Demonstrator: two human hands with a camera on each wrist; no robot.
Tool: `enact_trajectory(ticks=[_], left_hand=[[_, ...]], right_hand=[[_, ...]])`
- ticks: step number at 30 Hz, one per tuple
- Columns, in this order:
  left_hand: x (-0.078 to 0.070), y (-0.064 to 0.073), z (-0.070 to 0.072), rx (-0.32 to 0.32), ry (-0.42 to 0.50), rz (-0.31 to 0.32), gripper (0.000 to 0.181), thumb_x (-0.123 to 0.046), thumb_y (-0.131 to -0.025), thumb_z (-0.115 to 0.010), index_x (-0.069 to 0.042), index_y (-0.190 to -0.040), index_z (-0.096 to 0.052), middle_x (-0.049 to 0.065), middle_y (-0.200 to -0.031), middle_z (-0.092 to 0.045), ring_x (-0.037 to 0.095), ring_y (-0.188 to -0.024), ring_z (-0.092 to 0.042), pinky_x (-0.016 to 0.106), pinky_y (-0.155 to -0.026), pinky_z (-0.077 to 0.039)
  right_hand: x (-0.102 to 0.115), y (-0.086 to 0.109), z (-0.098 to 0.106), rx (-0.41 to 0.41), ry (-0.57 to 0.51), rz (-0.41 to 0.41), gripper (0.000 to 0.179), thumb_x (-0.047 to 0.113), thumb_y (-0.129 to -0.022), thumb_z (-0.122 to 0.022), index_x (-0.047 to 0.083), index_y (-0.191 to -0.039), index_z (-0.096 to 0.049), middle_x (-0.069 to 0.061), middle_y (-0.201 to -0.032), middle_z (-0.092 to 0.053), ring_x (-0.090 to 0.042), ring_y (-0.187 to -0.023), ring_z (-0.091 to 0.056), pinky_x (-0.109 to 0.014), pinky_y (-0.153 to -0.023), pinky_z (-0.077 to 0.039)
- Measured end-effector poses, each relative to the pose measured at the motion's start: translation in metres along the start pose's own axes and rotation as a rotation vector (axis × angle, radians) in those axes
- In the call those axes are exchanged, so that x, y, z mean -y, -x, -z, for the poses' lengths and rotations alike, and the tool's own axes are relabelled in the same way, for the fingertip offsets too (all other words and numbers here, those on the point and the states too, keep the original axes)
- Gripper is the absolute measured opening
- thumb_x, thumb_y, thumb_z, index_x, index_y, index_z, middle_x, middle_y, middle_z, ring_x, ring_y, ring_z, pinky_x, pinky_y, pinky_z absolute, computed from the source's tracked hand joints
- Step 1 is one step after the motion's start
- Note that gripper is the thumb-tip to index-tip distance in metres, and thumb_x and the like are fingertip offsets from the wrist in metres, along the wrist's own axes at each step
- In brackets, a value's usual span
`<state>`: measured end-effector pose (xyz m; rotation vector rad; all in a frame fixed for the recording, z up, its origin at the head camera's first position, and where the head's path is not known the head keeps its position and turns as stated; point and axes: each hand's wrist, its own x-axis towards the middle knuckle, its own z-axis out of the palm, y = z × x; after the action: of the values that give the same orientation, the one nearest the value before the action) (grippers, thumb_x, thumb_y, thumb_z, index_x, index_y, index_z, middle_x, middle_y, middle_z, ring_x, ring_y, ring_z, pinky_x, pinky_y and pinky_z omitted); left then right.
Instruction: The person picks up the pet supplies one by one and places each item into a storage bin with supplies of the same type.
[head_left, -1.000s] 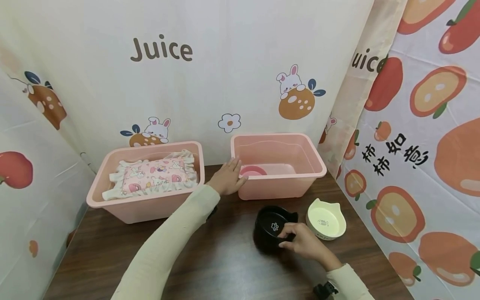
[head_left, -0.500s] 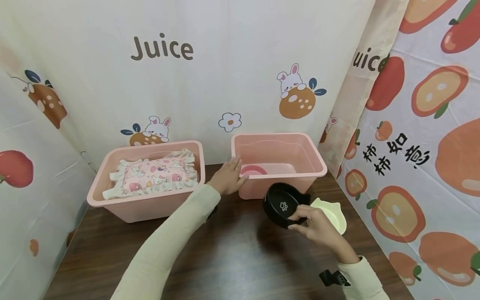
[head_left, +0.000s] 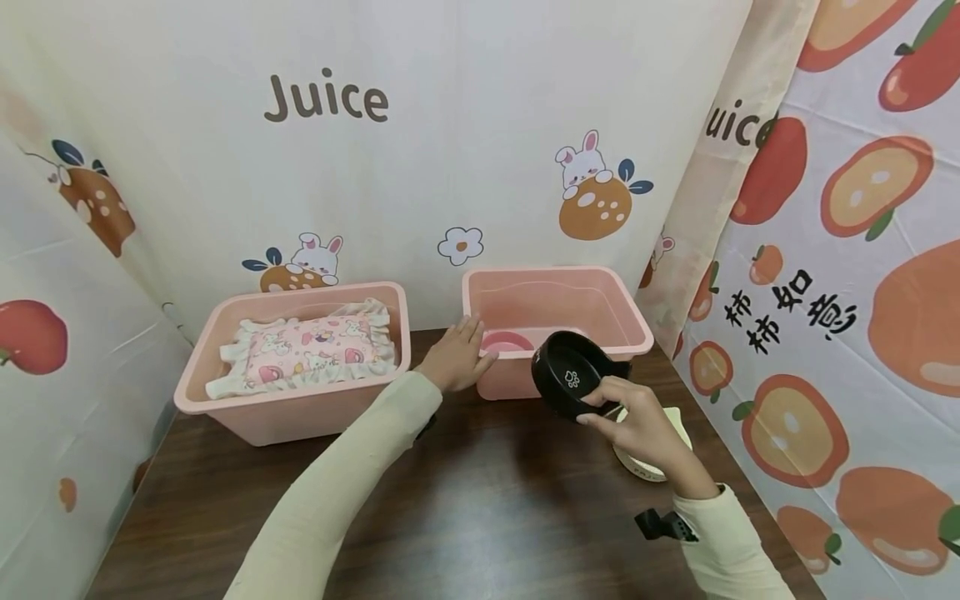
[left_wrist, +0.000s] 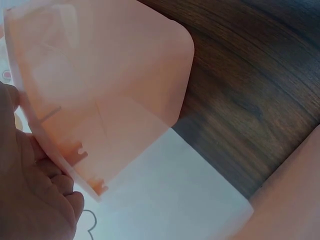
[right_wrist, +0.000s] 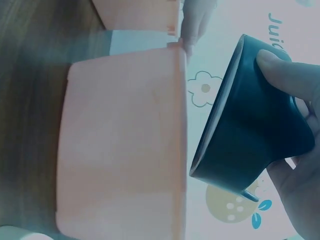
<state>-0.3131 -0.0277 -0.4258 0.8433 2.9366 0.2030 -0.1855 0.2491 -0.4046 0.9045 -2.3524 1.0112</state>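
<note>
My right hand (head_left: 641,425) pinches a black cat-ear pet bowl (head_left: 553,371) by its near wall, thumb outside and fingertips inside. The bowl, with a white paw print on its floor, is held tilted above the table, overlapping the front right of a pink plastic bin (head_left: 513,383) in the head view. In the right wrist view the bowl (right_wrist: 245,120) shows side-on near the bin's rim (right_wrist: 181,125). My left hand (head_left: 452,357) rests on that bin's left rim with fingers extended. A pink round dish (head_left: 507,340) lies inside the bin.
A cream cat-ear bowl (head_left: 639,468) sits on the dark wooden table (head_left: 465,517), partly hidden behind my right hand. On the left, a second pink bin (head_left: 292,417) contains a frilled pink cushion (head_left: 307,346). Printed curtains stand behind and on both sides.
My right hand has lifted the black bowl off the table and carried it forward and slightly right, close to the bin. My left hand has stayed on the rim.
</note>
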Motion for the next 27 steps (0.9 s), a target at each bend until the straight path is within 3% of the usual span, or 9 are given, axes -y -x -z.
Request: enact_trajectory(ticks=[6, 13, 20, 27], left_hand=[[-0.001, 0.002, 0.001, -0.020, 0.014, 0.000, 0.072, -0.050, -0.102, -0.030, 0.001, -0.152, -0.018, 0.014, -0.160, -0.009, 0.028, -0.147, -0.009, 0.040, -0.119, -0.012], [-0.002, 0.003, 0.001, -0.023, 0.013, 0.002, 0.072, -0.049, -0.102, -0.030, 0.001, -0.151, -0.018, 0.015, -0.160, -0.011, 0.029, -0.147, -0.010, 0.041, -0.119, -0.013], [-0.003, 0.002, 0.000, -0.027, 0.007, 0.005, 0.071, -0.049, -0.102, -0.030, 0.002, -0.151, -0.018, 0.014, -0.160, -0.010, 0.029, -0.147, -0.010, 0.040, -0.119, -0.012], [-0.004, 0.002, -0.001, -0.023, 0.002, 0.009, 0.071, -0.049, -0.102, -0.030, 0.001, -0.152, -0.018, 0.014, -0.160, -0.009, 0.028, -0.147, -0.009, 0.039, -0.119, -0.012]], right_hand=[[-0.009, -0.017, 0.004, -0.002, 0.039, -0.010, 0.029, -0.004, -0.065, -0.084, 0.015, -0.083, -0.071, 0.007, -0.080, -0.064, -0.008, -0.075, -0.058, -0.015, -0.066, -0.045], [-0.020, -0.041, 0.010, 0.018, 0.029, -0.039, 0.023, -0.001, -0.069, -0.083, 0.012, -0.083, -0.071, 0.001, -0.081, -0.064, -0.010, -0.073, -0.062, -0.021, -0.054, -0.053], [-0.034, -0.062, 0.017, 0.006, 0.044, -0.112, 0.018, 0.003, -0.073, -0.082, 0.011, -0.085, -0.071, -0.001, -0.086, -0.066, -0.012, -0.074, -0.064, -0.023, -0.057, -0.055], [-0.054, -0.085, 0.017, 0.010, 0.150, -0.091, 0.016, 0.006, -0.072, -0.083, 0.009, -0.084, -0.072, -0.002, -0.082, -0.068, -0.015, -0.074, -0.064, -0.025, -0.062, -0.054]])
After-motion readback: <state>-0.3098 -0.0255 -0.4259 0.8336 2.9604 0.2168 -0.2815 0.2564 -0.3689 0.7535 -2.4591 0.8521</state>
